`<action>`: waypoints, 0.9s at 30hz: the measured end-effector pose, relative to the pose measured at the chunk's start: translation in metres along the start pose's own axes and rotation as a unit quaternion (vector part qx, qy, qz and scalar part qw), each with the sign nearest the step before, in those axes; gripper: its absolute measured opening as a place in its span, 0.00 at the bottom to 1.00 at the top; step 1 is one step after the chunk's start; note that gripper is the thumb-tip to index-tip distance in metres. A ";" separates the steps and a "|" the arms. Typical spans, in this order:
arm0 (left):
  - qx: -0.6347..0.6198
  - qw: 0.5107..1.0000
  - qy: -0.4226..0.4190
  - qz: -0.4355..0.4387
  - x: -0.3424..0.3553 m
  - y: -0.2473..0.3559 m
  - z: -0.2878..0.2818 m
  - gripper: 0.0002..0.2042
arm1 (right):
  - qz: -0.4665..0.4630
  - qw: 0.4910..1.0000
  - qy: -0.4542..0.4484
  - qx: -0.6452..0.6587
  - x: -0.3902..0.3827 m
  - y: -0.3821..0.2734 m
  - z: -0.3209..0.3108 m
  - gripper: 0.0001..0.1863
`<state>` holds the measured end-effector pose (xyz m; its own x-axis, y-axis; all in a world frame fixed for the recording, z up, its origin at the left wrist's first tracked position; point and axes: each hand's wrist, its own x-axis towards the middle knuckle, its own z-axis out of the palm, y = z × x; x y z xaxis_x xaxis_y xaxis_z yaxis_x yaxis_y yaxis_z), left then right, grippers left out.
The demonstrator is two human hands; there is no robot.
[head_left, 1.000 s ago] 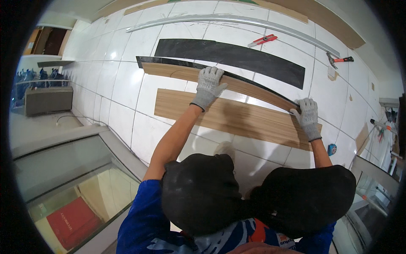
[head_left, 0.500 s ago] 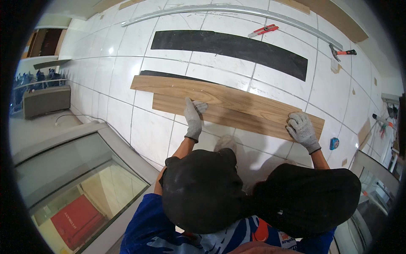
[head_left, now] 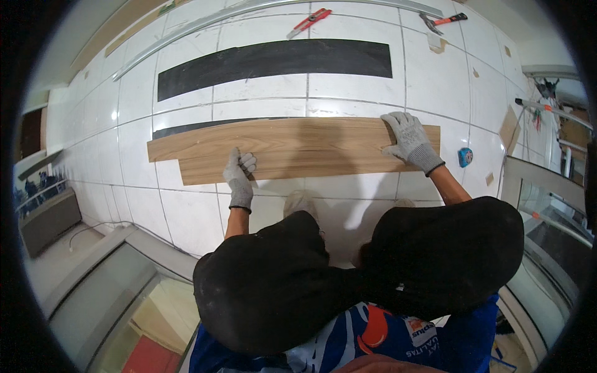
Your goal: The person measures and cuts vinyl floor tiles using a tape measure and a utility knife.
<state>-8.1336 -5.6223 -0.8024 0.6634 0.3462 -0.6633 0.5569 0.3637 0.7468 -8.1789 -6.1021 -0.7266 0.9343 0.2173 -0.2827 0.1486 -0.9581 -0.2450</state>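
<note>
Two wood-grain planks (head_left: 311, 146) lie together crosswise on the white tiles, with a dark strip (head_left: 180, 129) showing along their far edge. My left hand (head_left: 239, 174), in a grey glove, is at their near edge, thumb extended and fingers curled; what those fingers hold, if anything, is unclear. My right hand (head_left: 410, 140), gloved alike, lies over the planks' right part with fingers spread. A separate black strip (head_left: 273, 62) lies farther away.
A red cutter (head_left: 309, 23), hammer (head_left: 443, 22) and metal profile (head_left: 205, 31) lie beyond the strips. A blue tape measure (head_left: 465, 157) sits right of the planks. Glass-panelled frames (head_left: 106, 298) and a cable (head_left: 102, 225) are at left, more frames (head_left: 553, 242) at right.
The upright plank has been laid down flat over the other. Both hands moved down with it, and my left hand shifted to the near edge. The view has also shifted.
</note>
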 end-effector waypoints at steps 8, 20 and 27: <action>0.014 0.999 0.042 -0.020 -0.007 0.011 0.015 0.14 | 0.005 1.000 0.002 -0.008 0.005 -0.001 0.003 0.41; 0.060 0.998 0.036 -0.002 0.005 0.000 0.004 0.14 | 0.024 1.000 -0.016 -0.005 0.003 -0.011 -0.009 0.29; 0.058 0.996 0.060 -0.010 0.007 0.001 0.004 0.15 | 0.095 0.994 -0.059 0.019 0.002 -0.019 -0.008 0.22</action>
<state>-8.1264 -5.6227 -0.8066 0.5912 0.4424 -0.6743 0.6287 0.2709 0.7290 -8.1776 -6.0849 -0.7146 0.8999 0.0554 -0.4326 -0.0412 -0.9766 -0.2109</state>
